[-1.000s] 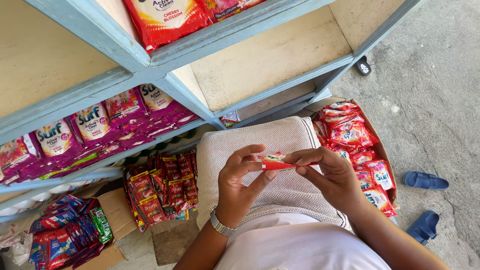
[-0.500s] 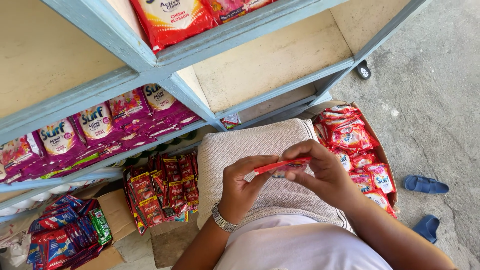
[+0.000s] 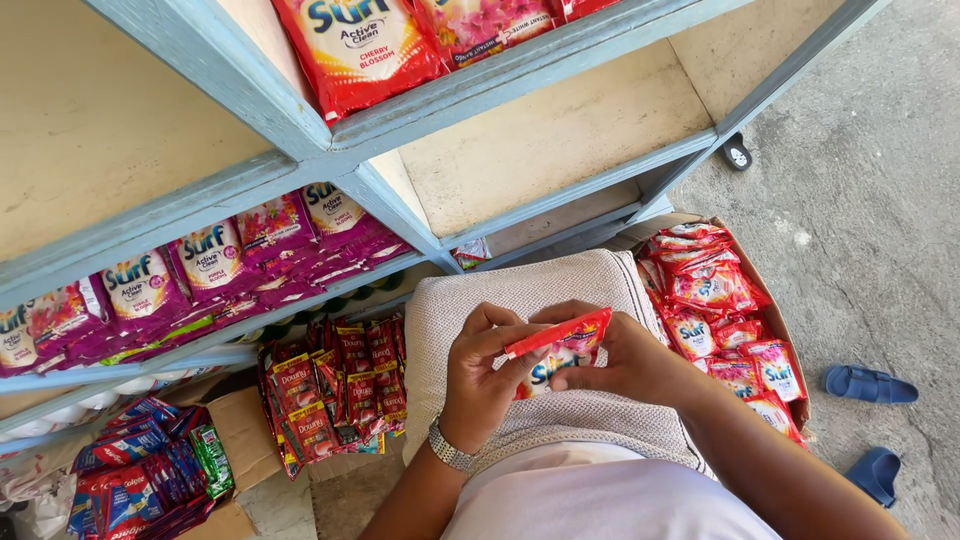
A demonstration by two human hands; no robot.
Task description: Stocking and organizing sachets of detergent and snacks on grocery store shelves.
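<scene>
Red and pink item in hand: a small detergent sachet point(image 3: 556, 350), held flat over the knit-covered lap point(image 3: 530, 290), its red top edge tilted up toward the right.
Left hand point(image 3: 480, 375): fingers curled closed on the sachet's left end, thumb on top; a metal watch point(image 3: 448, 447) sits on the wrist just below.
Right hand point(image 3: 630, 362): closed on the sachet's right end, fingers wrapped round from behind.
Lap covering: beige knitted cloth, the landmark for the entries below; a white garment point(image 3: 600, 495) lies against its near edge.
Right of the lap: an open cardboard box point(image 3: 778, 320) on the floor, touching the cloth's side, filled with matching red and pink sachets point(image 3: 710, 290).
Left of the lap: a bundle of dark red sachet strips point(image 3: 335, 385), just beside the cloth.
Further left of the lap: blue and red sachets point(image 3: 140, 480) in a second carton.
Beyond the lap: a pale blue shelf unit point(image 3: 300, 130); purple detergent packs point(image 3: 210, 265) on its lower left tier, a large red detergent pack point(image 3: 355, 45) on the upper tier.
Far right of the lap: two blue sandals point(image 3: 868, 384) on the concrete floor point(image 3: 860, 180), well apart from the box.
</scene>
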